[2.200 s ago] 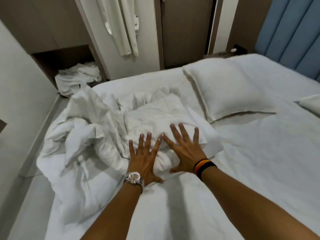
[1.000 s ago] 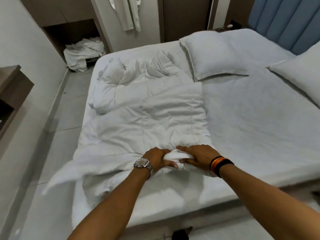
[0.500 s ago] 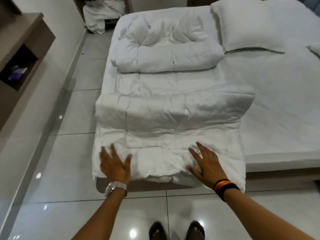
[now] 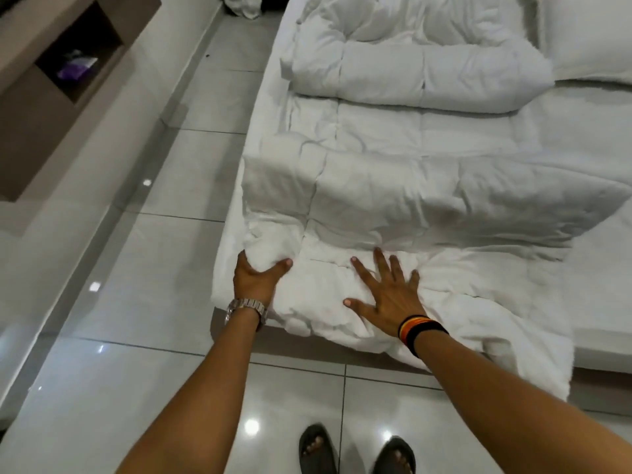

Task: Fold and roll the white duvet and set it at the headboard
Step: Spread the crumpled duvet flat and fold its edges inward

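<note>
Fingers, my left hand (image 4: 254, 278): clenched on one duvet (image 4: 393, 186) corner.
Fingers, my right hand (image 4: 386, 292): five, splayed flat on it.
Duvet: one, bed (image 4: 598, 268) foot.
Sandals (image 4: 318, 453): two.

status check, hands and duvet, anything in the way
Left hand gripping the near-left corner of the white quilted duvet. Right hand flat and open on its near edge. Duvet folded in a strip, partly rolled, not at headboard. White pillow lies beyond it.

Duvet (image 4: 393, 186) on bed (image 4: 595, 265); pillow (image 4: 588, 32) behind.
</note>
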The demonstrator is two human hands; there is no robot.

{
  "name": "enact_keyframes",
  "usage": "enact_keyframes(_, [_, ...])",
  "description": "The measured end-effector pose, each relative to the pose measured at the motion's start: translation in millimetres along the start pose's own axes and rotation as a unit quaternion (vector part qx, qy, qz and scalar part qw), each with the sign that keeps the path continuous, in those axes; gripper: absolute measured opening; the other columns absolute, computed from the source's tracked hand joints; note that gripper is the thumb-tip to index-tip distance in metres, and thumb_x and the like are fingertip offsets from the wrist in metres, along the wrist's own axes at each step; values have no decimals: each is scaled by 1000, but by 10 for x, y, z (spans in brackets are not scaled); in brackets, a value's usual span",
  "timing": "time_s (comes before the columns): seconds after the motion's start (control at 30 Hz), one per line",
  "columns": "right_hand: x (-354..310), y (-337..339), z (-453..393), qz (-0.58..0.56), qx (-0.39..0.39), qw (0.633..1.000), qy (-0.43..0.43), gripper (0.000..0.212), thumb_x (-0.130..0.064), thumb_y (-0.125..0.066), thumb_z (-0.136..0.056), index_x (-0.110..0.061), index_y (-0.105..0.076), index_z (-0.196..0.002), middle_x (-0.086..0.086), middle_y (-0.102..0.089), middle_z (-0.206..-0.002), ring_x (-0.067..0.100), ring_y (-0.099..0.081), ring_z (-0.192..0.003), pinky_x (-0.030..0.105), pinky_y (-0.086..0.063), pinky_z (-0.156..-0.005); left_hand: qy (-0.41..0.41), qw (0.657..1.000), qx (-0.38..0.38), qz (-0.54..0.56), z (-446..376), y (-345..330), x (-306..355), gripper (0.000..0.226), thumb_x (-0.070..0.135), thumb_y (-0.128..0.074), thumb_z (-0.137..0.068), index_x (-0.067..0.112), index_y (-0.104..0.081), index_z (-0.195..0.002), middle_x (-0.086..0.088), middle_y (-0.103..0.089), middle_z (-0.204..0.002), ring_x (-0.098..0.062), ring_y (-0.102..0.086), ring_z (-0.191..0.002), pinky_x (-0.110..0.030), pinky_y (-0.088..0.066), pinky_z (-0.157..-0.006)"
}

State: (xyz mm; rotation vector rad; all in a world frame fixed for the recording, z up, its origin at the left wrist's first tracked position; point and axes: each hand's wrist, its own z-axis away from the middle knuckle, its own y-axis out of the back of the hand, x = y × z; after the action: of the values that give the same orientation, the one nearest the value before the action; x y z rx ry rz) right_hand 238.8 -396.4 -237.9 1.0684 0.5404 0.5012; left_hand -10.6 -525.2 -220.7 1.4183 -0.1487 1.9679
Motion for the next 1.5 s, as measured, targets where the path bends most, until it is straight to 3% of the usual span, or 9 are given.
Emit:
enact_keyframes(0.2, [-316,165,554,-53,105,991,62,84,-87,-28,-90,-47,-12,-163,6,-1,-174,30,1,-160,71,0,-120,43,995,89,30,1284,871,-527,80,23,-100,-62,24,-62,-133,3,-71,-123,-20,-68,-111,-28,-53,-88])
enact_keyframes(0.33, [-533,-150,887,-53,81,992,79,74,-80,-31,-96,-39,-38,-158,8,-40,-160,32,-33,-151,72,-15,-118,194,978,36,-70,1857,1191,-1237,136,62,-98,-32,29,-44,-151,-9,-58,-147,-33,-57,-131,-42,-46,-107])
enact_keyframes(0.43, [-543,-270,963,-75,83,992,65,66,-72,-34,-99,-33,-50,-151,4,-51,-151,29,-47,-141,60,-32,-117,252,965,20,-74,1789,1104,-1367,144,48,-101,-50,28,-16,-164,-16,-46,-157,-40,-50,-138,-47,-45,-109])
enact_keyframes(0.67, [363,5,1071,-210,254,934,-138,55,-56,-48,-96,-17,-69,-127,17,-56,-143,38,-50,-133,53,-41,-111,-128,948,-11,-291,1238,-4,-534,102,68,-63,-87,24,-14,-165,-11,-17,-171,-31,-21,-156,-49,-24,-124])
enact_keyframes(0.8, [1416,-67,1200,-233,163,894,-347,82,-71,-52,-93,-43,-20,-162,17,2,-172,37,1,-158,73,-7,-119,-262,886,-58,-377,1154,-1088,-144,85,59,-41,-99,22,-4,-166,-8,7,-173,-27,9,-159,-52,2,-126])
enact_keyframes(0.93, [2139,-37,1161,-273,54,883,-377,114,-88,-60,-73,-60,13,-155,23,-1,-169,45,-6,-154,72,-14,-117,-334,850,-77,-400,1205,-1936,84,83,52,-37,-102,8,-5,-164,-13,3,-173,-29,7,-159,-59,-4,-125])
enact_keyframes(1.13, [2280,31,1376,-358,85,888,-274,103,-77,-71,-76,-53,-15,-158,7,-63,-138,36,-63,-119,47,-56,-92,-412,753,-181,-480,1420,-2781,392,91,73,-20,-99,11,-5,-165,-7,1,-173,-29,5,-159,-59,-1,-125])
enact_keyframes(1.4, [2557,-730,2989,-384,-13,811,-442,116,-87,-71,-55,-64,-12,-152,21,-58,-131,40,-61,-115,51,-52,-97,-373,648,-350,-565,1704,-2874,83,85,77,-15,-98,27,-2,-166,3,16,-170,-24,12,-159,-50,5,-126])
enact_keyframes(1.5, [2455,-613,2770,-275,80,843,-456,128,-106,-39,-56,-37,-21,-163,25,-38,-156,45,-45,-137,61,-43,-108,-396,680,-298,-541,1576,-2502,9,79,71,-19,-101,25,-14,-165,-2,6,-172,-26,4,-159,-49,2,-126])
